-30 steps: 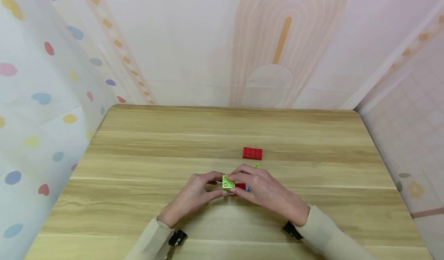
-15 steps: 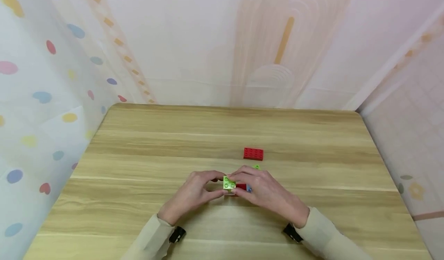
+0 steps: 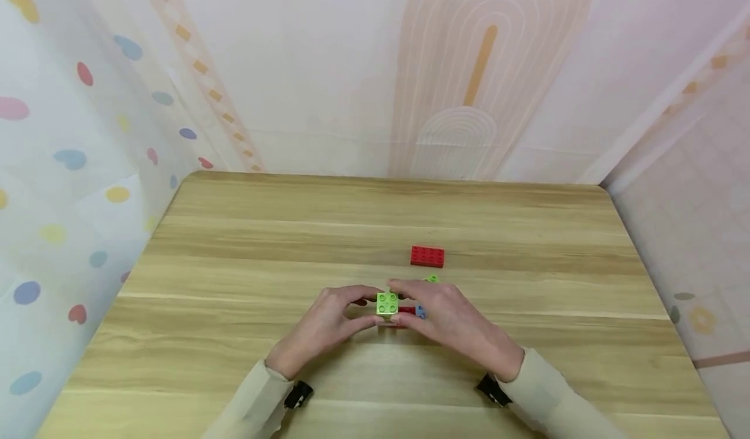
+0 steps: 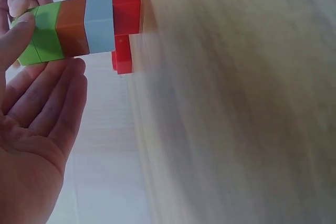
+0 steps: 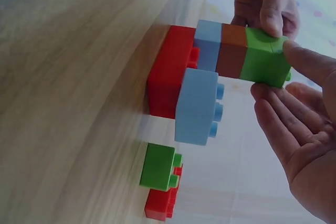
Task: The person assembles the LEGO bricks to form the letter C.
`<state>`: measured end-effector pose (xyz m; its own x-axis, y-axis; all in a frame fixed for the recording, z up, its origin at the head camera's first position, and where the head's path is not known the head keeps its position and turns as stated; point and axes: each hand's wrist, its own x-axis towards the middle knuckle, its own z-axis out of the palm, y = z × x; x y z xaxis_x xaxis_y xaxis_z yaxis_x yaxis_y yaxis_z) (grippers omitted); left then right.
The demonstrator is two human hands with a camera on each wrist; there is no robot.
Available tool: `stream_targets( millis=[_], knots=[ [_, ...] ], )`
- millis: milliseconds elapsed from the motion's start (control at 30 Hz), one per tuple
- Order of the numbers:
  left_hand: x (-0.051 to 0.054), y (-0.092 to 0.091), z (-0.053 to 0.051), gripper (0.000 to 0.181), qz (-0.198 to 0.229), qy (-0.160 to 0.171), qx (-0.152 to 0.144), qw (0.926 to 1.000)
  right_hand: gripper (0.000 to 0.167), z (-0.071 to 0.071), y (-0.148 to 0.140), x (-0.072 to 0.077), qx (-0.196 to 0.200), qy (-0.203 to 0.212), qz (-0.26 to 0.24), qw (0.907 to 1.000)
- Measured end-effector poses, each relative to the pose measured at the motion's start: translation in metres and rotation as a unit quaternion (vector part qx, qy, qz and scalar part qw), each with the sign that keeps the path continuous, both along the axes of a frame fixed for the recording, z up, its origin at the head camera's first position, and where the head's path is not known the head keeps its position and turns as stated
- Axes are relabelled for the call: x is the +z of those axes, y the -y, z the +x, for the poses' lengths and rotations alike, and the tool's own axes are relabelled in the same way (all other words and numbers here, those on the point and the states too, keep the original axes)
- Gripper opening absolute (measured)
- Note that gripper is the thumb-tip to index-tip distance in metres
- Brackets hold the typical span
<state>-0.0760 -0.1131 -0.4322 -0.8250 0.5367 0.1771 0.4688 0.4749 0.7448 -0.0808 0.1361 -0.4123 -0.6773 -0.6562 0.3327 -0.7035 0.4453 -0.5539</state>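
Two green toy building bricks (image 4: 47, 32) top a narrow tower. Below them sit a brown-orange brick (image 5: 231, 51) and a light blue brick (image 4: 100, 29), all on a red base (image 5: 170, 72). My left hand (image 3: 325, 325) pinches the green bricks from the left, thumb on the near side and fingers opposite. From the right, my right hand (image 3: 454, 318) pinches the same green bricks between thumb and fingers. The studs of the top brick (image 3: 387, 304) show uncovered between both hands. Another light blue brick (image 5: 197, 107) stands on the base, right of the tower.
A loose red brick (image 3: 428, 256) lies on the wooden table (image 3: 263, 243) beyond the hands. Between it and the tower is a small green brick (image 5: 157, 166), partly hidden by the right hand in the head view. Patterned cloth walls (image 3: 328, 68) border the table.
My right hand's fingers have slid off the top of the green brick to its far side, baring its studs. The left hand has hardly moved.
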Motion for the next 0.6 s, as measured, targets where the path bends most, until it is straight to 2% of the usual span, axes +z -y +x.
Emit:
stream_targets(
  millis=[67,200,400,600],
  knots=[
    [0.001,0.000,0.000,0.034,-0.004,-0.006,0.002,1.0000,0.056,-0.001,-0.003,0.001,-0.005,0.012,-0.003,0.9999],
    [0.001,-0.001,0.001,0.037,-0.011,-0.013,0.010,0.9998,0.052,-0.008,-0.013,0.004,-0.034,0.026,-0.006,0.9991],
    [0.002,-0.003,0.004,0.045,-0.021,0.011,0.033,0.9992,0.042,-0.021,-0.029,0.003,-0.112,0.050,0.009,0.9924],
    [0.002,-0.004,0.006,0.054,-0.030,0.023,0.040,0.9985,0.042,-0.035,-0.041,-0.002,-0.138,0.077,0.022,0.9872]
  ],
)
